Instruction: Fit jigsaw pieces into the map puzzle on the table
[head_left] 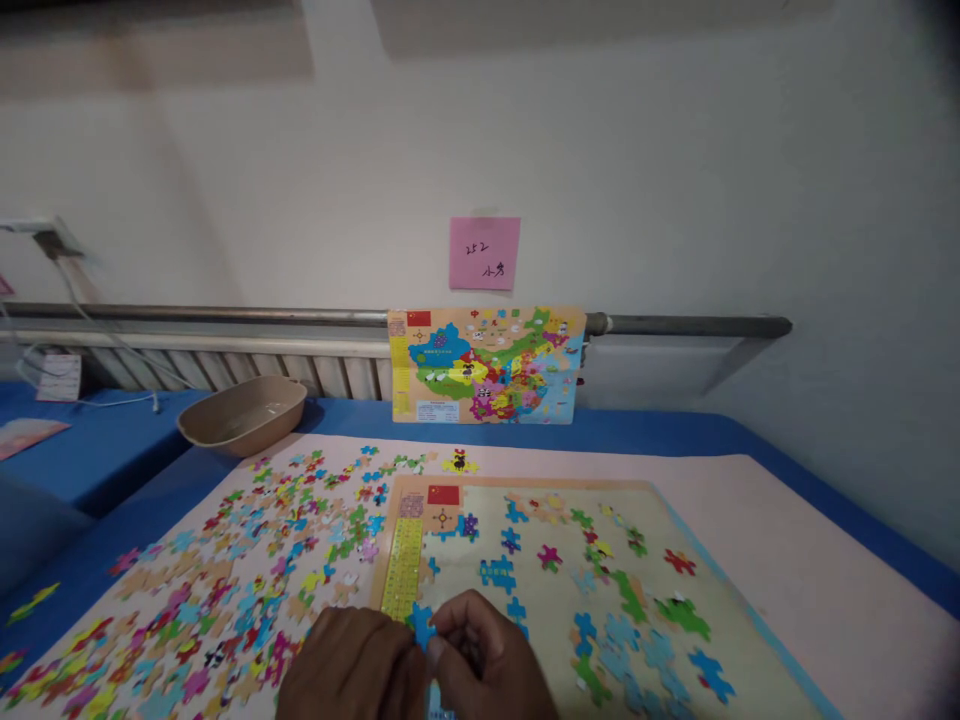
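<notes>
My left hand [346, 665] and my right hand [491, 660] meet at the bottom edge of the view, both pinching one blue puzzle piece [421, 625] between the fingertips. They hover over the near left part of the puzzle board [739, 640], which has a tan frame, a red flag corner and scattered blue, green, red and pink pieces laid on it. Left of the board lies a spread of several loose coloured pieces [247, 570] on a pale pink mat [810, 560].
A finished reference map picture [487, 365] leans against the wall under a pink sticky note [484, 253]. A beige oval basin [244, 412] sits at the back left on the blue table cover [112, 460]. A radiator and pipe run along the wall.
</notes>
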